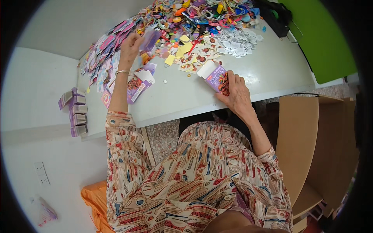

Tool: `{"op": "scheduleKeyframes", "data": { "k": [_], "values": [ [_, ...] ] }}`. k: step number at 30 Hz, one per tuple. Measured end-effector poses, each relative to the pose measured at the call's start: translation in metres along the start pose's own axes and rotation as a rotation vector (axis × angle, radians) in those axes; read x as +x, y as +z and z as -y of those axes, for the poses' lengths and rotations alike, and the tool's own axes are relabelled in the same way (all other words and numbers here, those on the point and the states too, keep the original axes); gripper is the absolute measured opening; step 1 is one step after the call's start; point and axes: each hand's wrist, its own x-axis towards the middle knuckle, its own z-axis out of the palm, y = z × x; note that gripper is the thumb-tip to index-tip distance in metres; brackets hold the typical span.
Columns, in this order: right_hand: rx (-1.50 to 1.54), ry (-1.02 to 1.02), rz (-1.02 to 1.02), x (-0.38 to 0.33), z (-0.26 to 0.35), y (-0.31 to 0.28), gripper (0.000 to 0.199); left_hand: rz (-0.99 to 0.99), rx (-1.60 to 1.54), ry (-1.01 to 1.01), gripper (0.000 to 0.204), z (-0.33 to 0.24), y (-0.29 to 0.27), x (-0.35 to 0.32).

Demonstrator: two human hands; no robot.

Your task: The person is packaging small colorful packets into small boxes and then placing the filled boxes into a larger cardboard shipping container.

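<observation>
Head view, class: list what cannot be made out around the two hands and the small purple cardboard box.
- Small purple cardboard box: lower end hidden under right hand fingers.
- Pale purple packet in left hand: blurred, contents unclear.
- Colourful heap of small pieces: too small, cut off by the top edge.

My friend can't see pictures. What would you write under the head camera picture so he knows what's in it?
A seated person's right hand holds a small purple box on a white table, while the left hand lifts a purple card from a big colourful heap of stickers and small pieces. Finished purple boxes sit stacked at the table's left edge.
</observation>
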Motion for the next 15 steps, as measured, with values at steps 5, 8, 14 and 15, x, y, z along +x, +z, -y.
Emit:
{"op": "scheduleKeyframes", "data": {
  "k": [5, 8, 14, 15],
  "values": [
    [0.044, -0.005, 0.003, -0.003, 0.001, -0.004, 0.076, 0.278, -0.257, 0.175, 0.011, -0.121, 0.040, -0.031],
    [0.050, -0.037, 0.007, -0.005, 0.003, -0.005, 0.077, 0.337, -0.090, 0.276, 0.011, -0.151, 0.059, -0.050],
    [0.024, -0.139, 0.011, -0.006, 0.008, -0.007, 0.079, 0.381, -0.011, 0.478, 0.008, -0.166, 0.088, -0.069],
    [0.054, -0.124, 0.017, -0.007, 0.011, -0.005, 0.079, 0.403, -0.028, 0.465, 0.009, -0.166, 0.096, -0.073]
  ]
}}
